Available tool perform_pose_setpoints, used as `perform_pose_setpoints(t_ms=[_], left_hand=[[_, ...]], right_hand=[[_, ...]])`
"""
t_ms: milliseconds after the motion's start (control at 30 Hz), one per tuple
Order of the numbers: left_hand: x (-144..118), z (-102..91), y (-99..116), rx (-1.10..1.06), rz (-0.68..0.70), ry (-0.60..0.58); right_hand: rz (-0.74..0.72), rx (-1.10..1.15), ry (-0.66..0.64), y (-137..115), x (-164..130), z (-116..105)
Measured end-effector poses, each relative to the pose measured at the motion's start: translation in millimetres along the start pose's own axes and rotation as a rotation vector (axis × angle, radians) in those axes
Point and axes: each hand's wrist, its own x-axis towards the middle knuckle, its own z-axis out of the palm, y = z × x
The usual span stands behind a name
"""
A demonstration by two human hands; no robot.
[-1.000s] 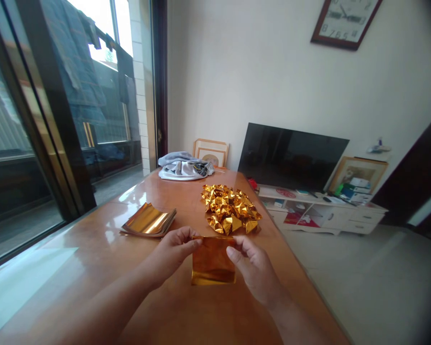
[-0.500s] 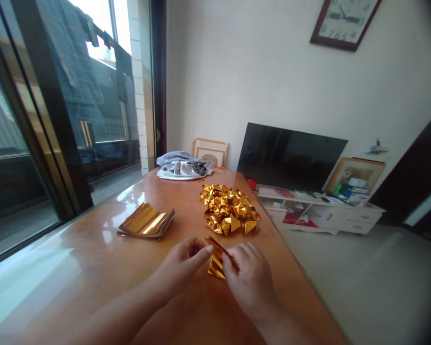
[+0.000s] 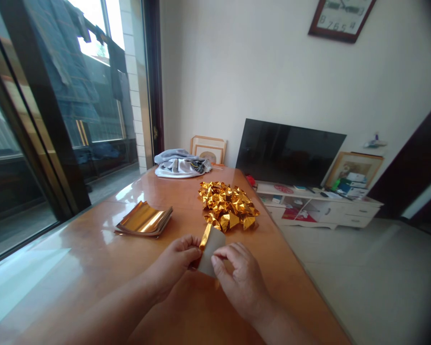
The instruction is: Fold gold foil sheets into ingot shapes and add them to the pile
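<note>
At the left, a stack [image 3: 143, 219] of gold foil sheets lies on the bench [image 3: 104, 261], its edges slightly uneven and its top sheet curved. The foil looks slick, so single sheets would probably be easiest to peel off by a corner.

Next comes the left hand [image 3: 183, 258], pinching the left edge of one sheet [image 3: 212, 247], thumb on top. That sheet is held up over the bench, between the hands, grey face showing, with a gold strip along its left side. It should be almost weightless, thin and springy, keeping a crease once pressed but wrinkling or tearing if tugged. The edges and the strip seem the best places to hold, with light fingertip pressure.

Beyond the sheet sits a heap of folded gold pieces [image 3: 227, 203], pointed and faceted; these are likely light and easily crushed, better lifted by their tips.

At the right, the right hand [image 3: 239, 273] has thumb and forefinger tips close together at the sheet's lower right; whether they grip its edge, I cannot tell.
</note>
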Motion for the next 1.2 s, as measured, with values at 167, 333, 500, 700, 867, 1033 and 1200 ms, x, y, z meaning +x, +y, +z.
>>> perform_pose_setpoints(t_ms=[167, 333, 500, 700, 867, 1033, 1200], left_hand=[[0.6, -3.8, 1.7, -0.002, -0.021, 0.013], [0.9, -8.4, 5.3, 0.016, -0.049, -0.008], [2.7, -14.2, 6.2, 0.090, -0.049, 0.005], [12.8, -24.5, -8.3, 0.303, -0.011, 0.015], [17.3, -31.4, -19.2, 0.623, 0.085, 0.038], [17.1, -33.8, -20.2, 0.755, 0.127, -0.029], [21.0, -36.4, -23.1, 0.781, 0.104, -0.066]], right_hand=[[0.088, 0.076, 0.134, 15.1, 4.7, -3.5], [0.237, 0.208, 0.116, 31.0, 7.4, -0.9], [0.393, 0.401, -0.097, 31.9, 7.1, -0.8], [0.383, 0.413, -0.306, 23.2, 4.3, -5.3], [0.308, 0.263, -0.526, 16.6, 1.5, -20.8], [0.149, 0.142, -0.729, 11.1, -4.5, -33.5], [0.094, 0.073, -0.669, 10.9, -4.9, -26.3]])
